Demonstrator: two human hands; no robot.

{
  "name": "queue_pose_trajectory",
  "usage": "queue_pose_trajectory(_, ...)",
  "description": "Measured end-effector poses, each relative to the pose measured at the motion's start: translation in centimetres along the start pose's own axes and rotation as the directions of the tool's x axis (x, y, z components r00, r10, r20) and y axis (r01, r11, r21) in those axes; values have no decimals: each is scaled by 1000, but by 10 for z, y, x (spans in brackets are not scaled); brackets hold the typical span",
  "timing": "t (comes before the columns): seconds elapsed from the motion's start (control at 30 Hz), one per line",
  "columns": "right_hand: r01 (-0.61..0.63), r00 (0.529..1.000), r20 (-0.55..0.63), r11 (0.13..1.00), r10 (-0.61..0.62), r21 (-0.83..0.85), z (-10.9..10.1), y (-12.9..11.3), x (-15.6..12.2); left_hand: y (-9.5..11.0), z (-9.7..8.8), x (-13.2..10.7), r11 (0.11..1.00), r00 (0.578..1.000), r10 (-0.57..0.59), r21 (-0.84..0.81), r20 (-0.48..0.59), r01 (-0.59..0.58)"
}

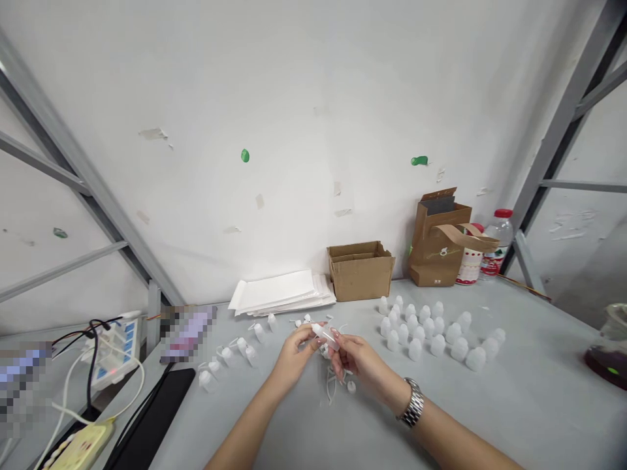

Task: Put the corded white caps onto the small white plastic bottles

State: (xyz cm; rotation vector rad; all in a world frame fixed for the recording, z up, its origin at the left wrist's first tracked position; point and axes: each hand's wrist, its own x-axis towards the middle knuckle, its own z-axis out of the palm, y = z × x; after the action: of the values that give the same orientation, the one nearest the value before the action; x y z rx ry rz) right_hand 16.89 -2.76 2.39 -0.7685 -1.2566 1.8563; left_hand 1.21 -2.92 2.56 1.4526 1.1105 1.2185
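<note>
Both hands meet over the grey table (pixel 514 405) near its middle. My left hand (pixel 292 356) and my right hand (pixel 357 358) together pinch one small white plastic bottle (pixel 325 335), held tilted between the fingertips. The right wrist wears a metal watch (pixel 410 403). Under the hands lie loose white caps and thin strips (pixel 337 385). To the right stands a cluster of several upright white bottles (pixel 434 329). More small white bottles lie scattered to the left (pixel 230 356).
A stack of white sheets (pixel 279 294) and an open cardboard box (pixel 361 269) sit at the back. A brown paper bag (pixel 438 245) and a water bottle (pixel 497 243) stand far right. A black flat item (pixel 157 418), a power strip (pixel 81 447) and cables occupy the left.
</note>
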Motion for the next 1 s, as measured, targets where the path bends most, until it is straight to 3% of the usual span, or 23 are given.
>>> queue_pose_trajectory(0.2, 78, 983, -149, 982, -104, -171, -4, 6, 7, -4, 1, -1, 988, 990, 103, 125, -94, -91)
queue_pose_trajectory(0.33, 117, 942, -264, 940, -207, -321, -2, 9, 7, -3, 5, -4, 976, 991, 100, 201, -90, -81)
queue_pose_trajectory(0.57, 141, 875, -350, 867, -335, -478, -6, 13, 7, 0, 8, -7, 971, 987, 115, 222, -116, -88)
queue_pose_trajectory(0.67, 164, 850, -352, 831, -393, -531, -9, 12, 6, 0, 6, -5, 992, 986, 59, 118, -155, -40)
queue_pose_trajectory(0.8, 210, 841, -322, 810, -435, -548, -10, 9, 4, -1, 0, 1, 985, 963, -94, -167, -253, 53)
queue_pose_trajectory(0.9, 200, 853, -302, 802, -425, -563, -8, 8, 2, -2, -6, 3, 929, 938, -139, -370, -317, 13)
queue_pose_trajectory(1.0, 199, 879, -242, 778, -410, -596, -3, 7, -1, -1, -9, 4, 835, 931, -204, -550, -304, 3)
